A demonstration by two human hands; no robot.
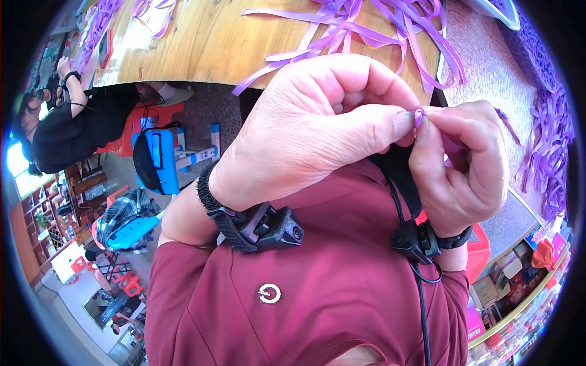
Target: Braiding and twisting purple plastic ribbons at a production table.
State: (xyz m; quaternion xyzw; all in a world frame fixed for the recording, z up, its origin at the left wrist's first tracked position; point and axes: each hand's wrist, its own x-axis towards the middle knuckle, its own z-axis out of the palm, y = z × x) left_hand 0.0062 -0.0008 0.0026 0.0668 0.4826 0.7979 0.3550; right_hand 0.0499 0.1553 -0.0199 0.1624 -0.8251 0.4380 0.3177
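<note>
A small loop of purple ribbon [419,116] sits at the meeting point of the two hands, raised in front of the chest just past the worktop's near edge. It is narrow, smooth and slightly glossy, bent into a tight eyelet. The left hand [317,131] pinches it from one side between thumb and forefinger, the other fingers curled behind. The right hand [467,165] pinches from the other side, thumb tip against forefinger, the rest folded into the palm. Little of the ribbon shows past the fingertips, so its full shape cannot be told.

Both wrists wear black straps with hard, boxy devices: the left device [268,227] has a round lens, and the right device [415,243] trails a thin cable. Behind them spreads a soft maroon shirt [329,274].

Beyond the left hand, which covers part of its near edge, lies the worktop [195,52], yellowish wood with visible grain and a shine. Loose satin ribbons [342,36] cross it in a flat tangle. To the right hangs a thick purple bunch [549,152] of strips. At left are a person in black [79,131], a blue chair [163,160] with a black bag, and farther off, wooden shelves [46,222].
</note>
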